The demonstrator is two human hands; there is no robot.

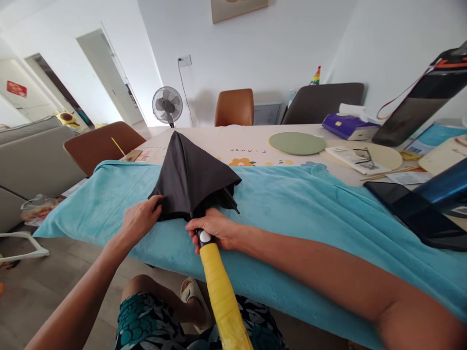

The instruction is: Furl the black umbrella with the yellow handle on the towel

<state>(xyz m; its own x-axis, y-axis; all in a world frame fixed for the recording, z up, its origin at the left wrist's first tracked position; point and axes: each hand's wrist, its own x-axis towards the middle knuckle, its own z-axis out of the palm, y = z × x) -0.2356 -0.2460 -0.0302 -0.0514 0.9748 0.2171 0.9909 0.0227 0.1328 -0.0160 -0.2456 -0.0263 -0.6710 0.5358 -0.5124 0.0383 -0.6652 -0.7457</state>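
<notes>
A black umbrella (188,177), partly folded with its canopy loose, lies over the table's near edge and points away from me. Its yellow-wrapped handle (221,291) runs down toward my lap, with a pale button (205,236) at the top of the grip. My right hand (215,228) is closed around the shaft just above that button. At the canopy's left edge, my left hand (144,214) pinches the black fabric near a rib end. One rib end (230,200) sticks out on the canopy's right side. Beneath the umbrella lies a turquoise blanket (292,209).
On the right are a dark tablet (412,211), a blue bottle (447,187), a large dark bottle (419,99), a purple tissue box (346,127) and glasses (363,156) on papers. A green placemat (297,144) lies farther back. Chairs and a fan (167,104) stand beyond the table.
</notes>
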